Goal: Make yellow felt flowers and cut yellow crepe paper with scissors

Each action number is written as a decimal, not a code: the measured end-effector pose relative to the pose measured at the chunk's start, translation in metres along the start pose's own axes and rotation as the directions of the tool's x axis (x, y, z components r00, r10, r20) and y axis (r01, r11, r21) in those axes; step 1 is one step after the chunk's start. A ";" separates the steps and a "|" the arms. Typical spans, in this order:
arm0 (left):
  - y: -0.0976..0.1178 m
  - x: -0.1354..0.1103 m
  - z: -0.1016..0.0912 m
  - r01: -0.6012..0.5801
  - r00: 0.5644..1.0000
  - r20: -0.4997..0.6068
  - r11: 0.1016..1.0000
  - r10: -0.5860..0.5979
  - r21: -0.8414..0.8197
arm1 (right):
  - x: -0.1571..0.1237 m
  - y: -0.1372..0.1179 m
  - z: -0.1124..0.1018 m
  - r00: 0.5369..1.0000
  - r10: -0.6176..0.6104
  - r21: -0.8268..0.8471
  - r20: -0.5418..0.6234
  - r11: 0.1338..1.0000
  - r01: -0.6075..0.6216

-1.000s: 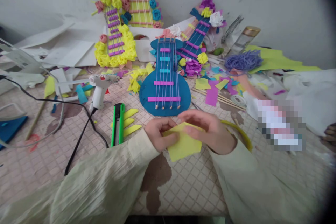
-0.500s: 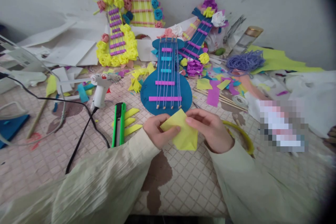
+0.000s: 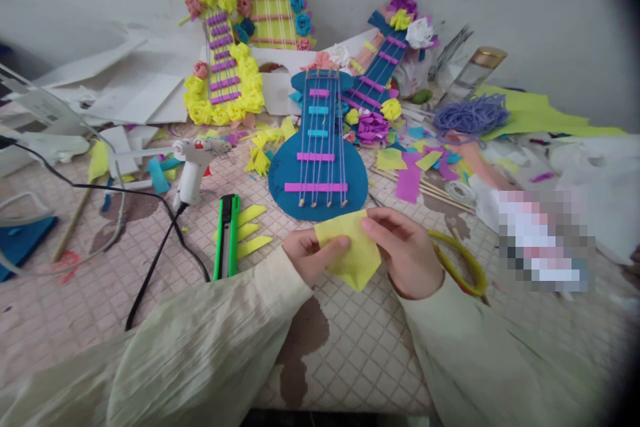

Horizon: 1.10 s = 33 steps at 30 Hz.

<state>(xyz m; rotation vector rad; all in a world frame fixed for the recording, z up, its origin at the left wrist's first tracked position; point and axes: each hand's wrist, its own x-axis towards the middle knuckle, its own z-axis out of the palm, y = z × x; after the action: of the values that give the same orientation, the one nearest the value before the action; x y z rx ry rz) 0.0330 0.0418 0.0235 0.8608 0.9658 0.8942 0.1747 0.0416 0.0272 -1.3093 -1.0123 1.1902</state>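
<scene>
Two hands on one yellow paper piece (image 3: 350,250), head view, cluttered craft desk (image 3: 350,360).
Open desk lies only toward the near edge, under the sleeves; the blue paper guitar (image 3: 317,170) sits just beyond the paper, the green utility knife (image 3: 226,237) to the left, a yellow hoop (image 3: 463,263) to the right. Left hand (image 3: 310,255) pinches the paper's left edge, thumb on top; right hand (image 3: 407,250) pinches its upper right corner; both grips narrow, closed on the paper, held just above the desk. Checked desk cover; grey wall behind.
</scene>
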 end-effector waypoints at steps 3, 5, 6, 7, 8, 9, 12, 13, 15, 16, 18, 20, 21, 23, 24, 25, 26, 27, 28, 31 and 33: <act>0.000 0.001 -0.002 -0.032 0.998 -0.056 0.995 0.037 0.095 | -0.001 -0.001 0.000 0.996 -0.068 -0.101 -0.049 0.993 0.063; 0.000 0.001 -0.004 -0.041 0.995 -0.088 0.990 0.054 0.135 | -0.003 -0.004 0.000 0.991 -0.122 -0.191 -0.048 0.975 0.111; 0.001 0.002 -0.004 -0.047 0.993 -0.100 0.987 0.063 0.155 | -0.004 -0.006 0.000 0.986 -0.165 -0.242 -0.040 0.959 0.151; 0.001 0.002 -0.005 -0.054 0.991 -0.108 0.983 0.074 0.173 | -0.005 -0.008 0.001 0.975 -0.219 -0.298 -0.027 0.933 0.201; 0.001 0.002 -0.005 -0.061 0.990 -0.112 0.981 0.083 0.184 | -0.006 -0.010 0.001 0.959 -0.283 -0.360 -0.009 0.896 0.261; 0.001 0.003 -0.005 -0.066 0.989 -0.115 0.980 0.089 0.187 | -0.007 -0.012 0.001 0.937 -0.349 -0.424 0.022 0.846 0.325; 0.002 0.004 -0.005 -0.081 0.985 -0.130 0.975 0.110 0.207 | -0.009 -0.014 0.002 0.854 -0.500 -0.585 0.142 0.654 0.480; 0.003 0.004 -0.005 -0.084 0.984 -0.133 0.971 0.116 0.222 | -0.009 -0.014 0.002 0.825 -0.535 -0.617 0.182 0.591 0.519; 0.004 0.004 -0.006 -0.089 0.983 -0.133 0.963 0.126 0.256 | -0.008 -0.012 0.002 0.771 -0.586 -0.652 0.250 0.486 0.581; 0.004 0.004 -0.006 -0.095 0.983 -0.129 0.959 0.133 0.267 | -0.008 -0.011 0.002 0.745 -0.607 -0.659 0.277 0.444 0.607; 0.006 0.003 -0.005 -0.112 0.981 -0.121 0.952 0.152 0.286 | -0.006 -0.009 0.002 0.699 -0.639 -0.654 0.321 0.385 0.651; 0.008 0.002 -0.004 -0.122 0.979 -0.115 0.941 0.166 0.314 | -0.005 -0.008 0.003 0.671 -0.659 -0.643 0.341 0.357 0.678; 0.009 0.002 -0.004 -0.119 0.980 -0.113 0.937 0.164 0.328 | -0.004 -0.008 0.003 0.661 -0.666 -0.637 0.347 0.350 0.687; 0.011 0.001 -0.003 -0.102 0.982 -0.115 0.931 0.151 0.351 | -0.004 -0.008 0.004 0.654 -0.666 -0.630 0.358 0.345 0.696; 0.011 0.000 -0.003 -0.092 0.982 -0.119 0.927 0.145 0.364 | -0.004 -0.009 0.004 0.655 -0.663 -0.625 0.363 0.349 0.699; 0.012 0.000 -0.003 -0.086 0.982 -0.125 0.921 0.143 0.379 | -0.005 -0.009 0.004 0.658 -0.657 -0.617 0.366 0.358 0.701; 0.013 0.000 -0.003 -0.083 0.981 -0.131 0.915 0.145 0.394 | -0.006 -0.010 0.004 0.665 -0.649 -0.608 0.368 0.374 0.701; 0.013 0.000 -0.003 -0.082 0.980 -0.135 0.911 0.148 0.405 | -0.006 -0.010 0.004 0.674 -0.641 -0.596 0.367 0.394 0.699; 0.013 0.000 -0.003 -0.082 0.980 -0.135 0.908 0.150 0.410 | -0.007 -0.011 0.004 0.686 -0.631 -0.584 0.363 0.420 0.695; 0.013 0.000 -0.004 -0.077 0.983 -0.121 0.914 0.136 0.398 | -0.008 -0.013 0.003 0.755 -0.581 -0.542 0.303 0.547 0.638; 0.012 0.000 -0.004 -0.067 0.987 -0.110 0.919 0.118 0.389 | -0.008 -0.014 0.002 0.826 -0.510 -0.502 0.241 0.663 0.556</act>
<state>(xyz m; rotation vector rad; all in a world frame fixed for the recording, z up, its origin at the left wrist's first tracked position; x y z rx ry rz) 0.0262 0.0470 0.0327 1.2008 1.2499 0.8632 0.1721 0.0352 0.0422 -1.2517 -1.7555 0.4935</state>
